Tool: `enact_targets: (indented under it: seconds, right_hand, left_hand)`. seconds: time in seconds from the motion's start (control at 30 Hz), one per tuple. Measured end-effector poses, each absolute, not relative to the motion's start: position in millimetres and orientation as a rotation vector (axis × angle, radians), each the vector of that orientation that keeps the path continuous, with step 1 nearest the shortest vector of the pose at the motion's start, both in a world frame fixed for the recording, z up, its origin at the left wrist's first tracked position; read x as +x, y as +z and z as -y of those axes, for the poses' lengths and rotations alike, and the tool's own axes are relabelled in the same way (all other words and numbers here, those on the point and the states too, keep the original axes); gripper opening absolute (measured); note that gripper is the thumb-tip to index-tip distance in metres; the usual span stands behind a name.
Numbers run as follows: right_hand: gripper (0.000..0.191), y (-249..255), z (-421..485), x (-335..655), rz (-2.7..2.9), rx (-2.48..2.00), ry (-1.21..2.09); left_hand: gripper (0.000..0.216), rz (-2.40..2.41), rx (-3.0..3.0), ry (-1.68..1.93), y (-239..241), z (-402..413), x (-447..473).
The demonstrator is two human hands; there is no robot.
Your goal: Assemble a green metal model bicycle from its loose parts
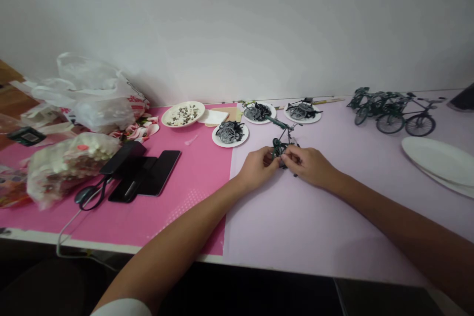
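A dark green model bicycle [284, 133] is held between my two hands over the pale lilac part of the table. My left hand [259, 165] has its fingers closed on the bicycle's left side, low down. From the other side, my right hand [309, 164] pinches the lower part of the frame, its fingertips almost meeting those of the left. The fingers hide much of the bicycle's lower half. Just behind it are small plates of dark bicycle parts: one plate [240, 142] at left, a second plate [273, 114] in the middle, a third plate [319, 117] at right.
Several finished-looking model bicycles [390, 122] stand at the back right, near stacked white plates [440, 155]. A bowl of small bits [202, 110] sits back left. Phones [163, 173], a cable, a bag of pieces [48, 165] and a white plastic bag [92, 103] occupy the pink left side.
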State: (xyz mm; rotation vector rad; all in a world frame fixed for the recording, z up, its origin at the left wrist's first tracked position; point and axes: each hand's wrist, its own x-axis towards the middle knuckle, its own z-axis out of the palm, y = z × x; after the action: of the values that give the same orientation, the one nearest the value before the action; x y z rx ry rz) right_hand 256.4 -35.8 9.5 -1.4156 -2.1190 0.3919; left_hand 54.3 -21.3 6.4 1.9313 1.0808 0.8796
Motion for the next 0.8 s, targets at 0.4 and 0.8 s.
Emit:
enact_targets:
  seconds: [0.4, 0.8]
  right_hand:
    - [0.034, 9.4, 34.6, 257.2, 2.123, -1.395, 0.244]
    - [0.020, 13.4, 39.3, 256.5, 2.221, -1.345, 0.011]
  left_hand:
    - [0.017, -0.993, 1.812, 0.953, 4.8, 23.6, 57.6]
    - [0.012, -0.972, 1.561, 1.037, 10.2, 29.4, 61.3]
